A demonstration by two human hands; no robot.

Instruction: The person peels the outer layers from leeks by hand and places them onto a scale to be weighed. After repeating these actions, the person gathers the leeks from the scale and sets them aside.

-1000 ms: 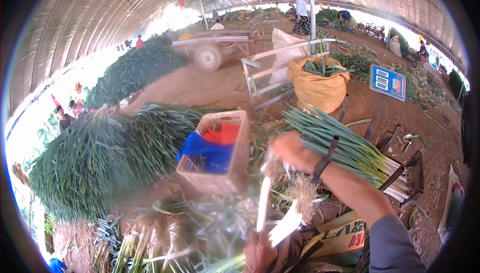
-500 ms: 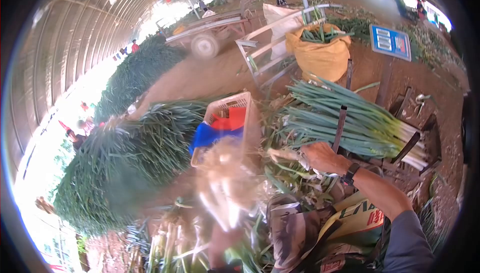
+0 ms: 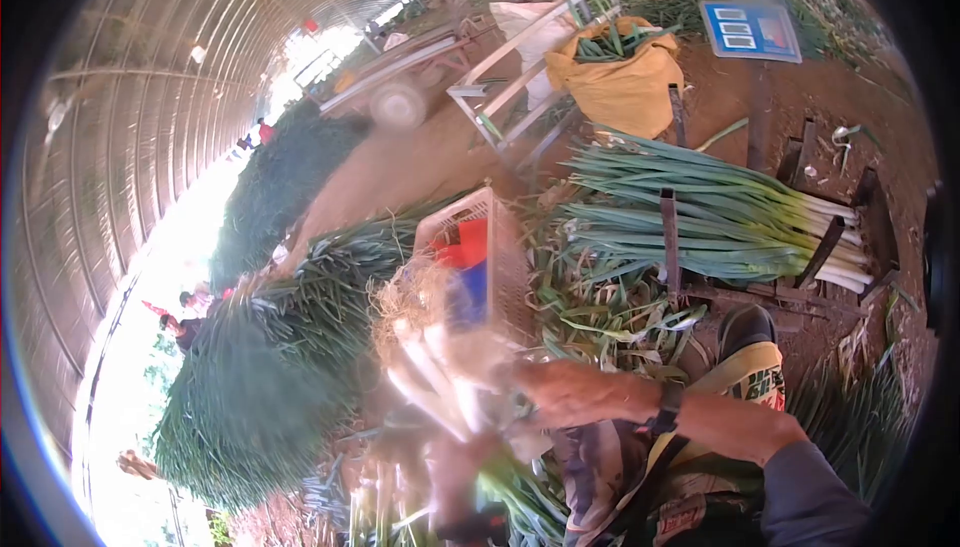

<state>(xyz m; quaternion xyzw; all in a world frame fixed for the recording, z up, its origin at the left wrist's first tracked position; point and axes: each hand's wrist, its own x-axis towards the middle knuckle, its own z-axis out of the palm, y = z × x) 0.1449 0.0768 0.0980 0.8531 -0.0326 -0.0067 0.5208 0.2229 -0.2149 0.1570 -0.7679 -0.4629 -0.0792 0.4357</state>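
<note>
A bunch of green onions [image 3: 435, 372], white stalks and tangled roots up, stands tilted at the lower middle. My left hand [image 3: 465, 467], blurred, is closed around it below the white part. My right hand [image 3: 570, 392], with a black watch at the wrist, reaches in from the right to the stalks. Its fingertips are smeared, so their grip does not show. Behind the roots is a pale plastic crate [image 3: 512, 277] with red and blue things inside. More trimmed green onions [image 3: 700, 212] lie in a metal rack [image 3: 670, 242] at the right.
A large heap of green onions [image 3: 260, 387] lies on the left. Peeled leaves [image 3: 620, 322] litter the ground before me. Farther off are a yellow sack [image 3: 620, 87], a blue-framed sign or scale display [image 3: 750, 32], a metal frame [image 3: 520, 77] and a wheeled cart [image 3: 400, 102].
My right hand has moved left from beside the rack to the held green onions; the pale scrap by its fingers no longer shows. My left hand keeps its hold. The view has shifted.
</note>
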